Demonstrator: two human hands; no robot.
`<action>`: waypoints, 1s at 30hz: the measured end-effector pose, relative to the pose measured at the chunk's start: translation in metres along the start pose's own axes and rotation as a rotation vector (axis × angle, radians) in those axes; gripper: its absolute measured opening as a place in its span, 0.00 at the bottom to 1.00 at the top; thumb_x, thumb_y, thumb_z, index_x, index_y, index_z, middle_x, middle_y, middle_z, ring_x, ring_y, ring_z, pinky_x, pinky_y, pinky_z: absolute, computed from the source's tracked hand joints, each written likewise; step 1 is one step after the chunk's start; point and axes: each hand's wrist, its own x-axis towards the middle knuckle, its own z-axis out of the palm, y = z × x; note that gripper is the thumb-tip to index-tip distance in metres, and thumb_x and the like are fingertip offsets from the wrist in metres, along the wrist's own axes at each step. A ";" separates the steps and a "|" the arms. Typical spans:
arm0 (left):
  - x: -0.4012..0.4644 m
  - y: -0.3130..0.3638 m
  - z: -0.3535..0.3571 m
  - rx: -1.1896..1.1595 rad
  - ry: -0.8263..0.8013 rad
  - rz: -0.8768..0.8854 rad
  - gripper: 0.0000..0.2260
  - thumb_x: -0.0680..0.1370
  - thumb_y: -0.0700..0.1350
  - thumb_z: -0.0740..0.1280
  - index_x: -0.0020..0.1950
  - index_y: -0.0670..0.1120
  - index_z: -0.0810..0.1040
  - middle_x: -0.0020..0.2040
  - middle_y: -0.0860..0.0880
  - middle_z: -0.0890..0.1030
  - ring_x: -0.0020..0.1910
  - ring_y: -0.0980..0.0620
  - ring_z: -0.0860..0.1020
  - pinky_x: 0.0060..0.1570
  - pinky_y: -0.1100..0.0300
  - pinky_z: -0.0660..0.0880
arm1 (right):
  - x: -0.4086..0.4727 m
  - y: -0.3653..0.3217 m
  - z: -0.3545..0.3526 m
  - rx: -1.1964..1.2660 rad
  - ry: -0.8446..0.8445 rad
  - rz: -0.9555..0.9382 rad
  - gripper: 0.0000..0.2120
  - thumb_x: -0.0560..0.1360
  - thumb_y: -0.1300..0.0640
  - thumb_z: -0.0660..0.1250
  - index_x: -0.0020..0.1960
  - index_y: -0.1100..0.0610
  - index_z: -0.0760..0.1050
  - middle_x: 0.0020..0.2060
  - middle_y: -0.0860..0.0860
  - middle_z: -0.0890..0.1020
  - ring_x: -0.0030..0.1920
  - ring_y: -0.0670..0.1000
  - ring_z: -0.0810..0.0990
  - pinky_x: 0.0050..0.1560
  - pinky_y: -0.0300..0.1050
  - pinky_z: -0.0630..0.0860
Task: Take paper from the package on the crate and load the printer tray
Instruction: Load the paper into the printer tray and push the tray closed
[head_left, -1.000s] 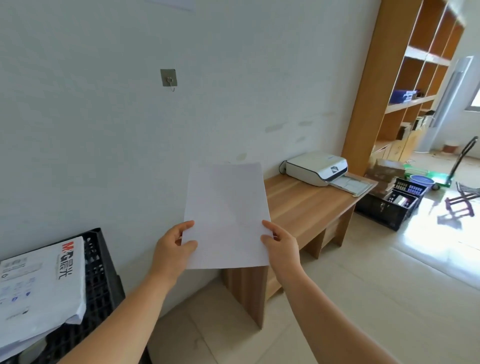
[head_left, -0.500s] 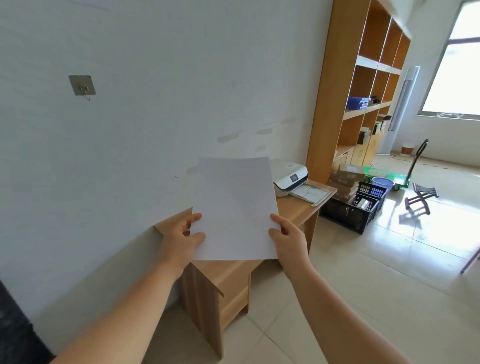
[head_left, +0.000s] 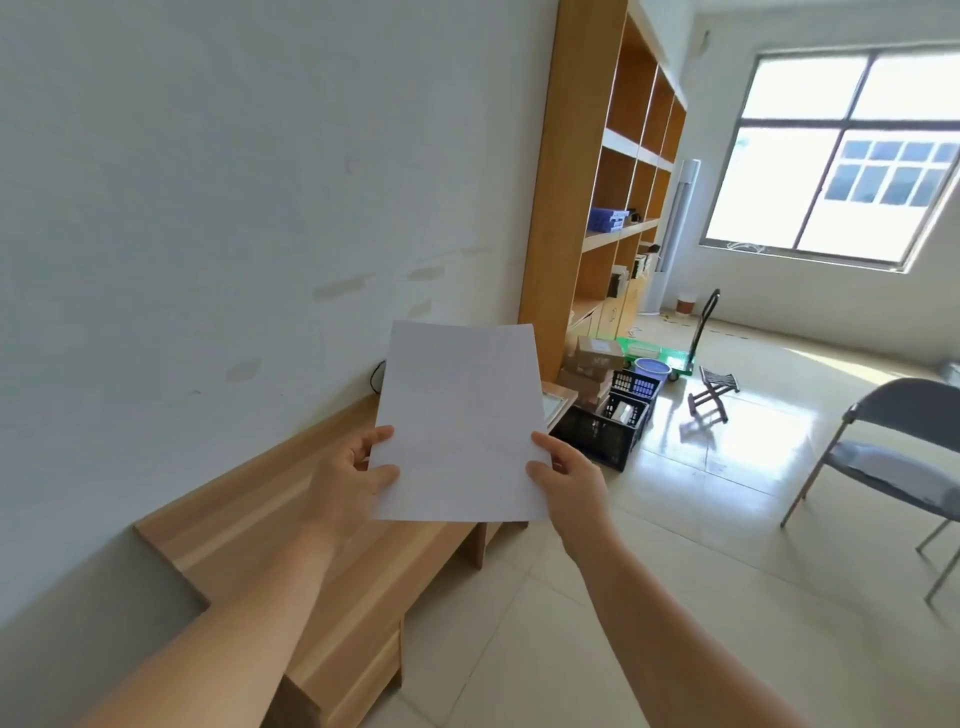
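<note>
White paper upright before me, long axis vertical. My left hand pinches lower left edge, right hand lower right. Printer hidden behind sheet, far along wooden desk; tray corner peeks out right.

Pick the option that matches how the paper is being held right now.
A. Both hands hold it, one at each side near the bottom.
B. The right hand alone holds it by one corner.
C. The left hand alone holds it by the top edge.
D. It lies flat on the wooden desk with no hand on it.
A: the left hand and the right hand each grip a lower side edge of the paper, which is raised upright above the wooden desk.
</note>
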 end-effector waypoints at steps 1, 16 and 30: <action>0.012 0.001 0.010 -0.009 -0.021 0.002 0.19 0.75 0.33 0.68 0.60 0.53 0.75 0.57 0.48 0.81 0.54 0.46 0.80 0.52 0.52 0.78 | 0.012 0.000 -0.007 0.001 0.015 -0.005 0.18 0.77 0.63 0.65 0.65 0.50 0.76 0.58 0.51 0.78 0.52 0.51 0.79 0.46 0.42 0.78; 0.170 -0.018 0.215 0.054 -0.137 0.000 0.20 0.75 0.35 0.68 0.57 0.59 0.75 0.57 0.47 0.81 0.53 0.45 0.81 0.55 0.45 0.79 | 0.206 0.044 -0.150 0.024 0.110 0.008 0.19 0.76 0.63 0.65 0.66 0.52 0.76 0.58 0.53 0.79 0.53 0.53 0.79 0.43 0.38 0.76; 0.294 -0.048 0.342 0.134 -0.027 -0.060 0.20 0.75 0.37 0.69 0.64 0.53 0.74 0.57 0.50 0.79 0.53 0.51 0.79 0.44 0.61 0.78 | 0.395 0.085 -0.220 -0.045 0.016 0.034 0.19 0.77 0.62 0.66 0.66 0.51 0.76 0.59 0.53 0.80 0.53 0.54 0.80 0.51 0.46 0.80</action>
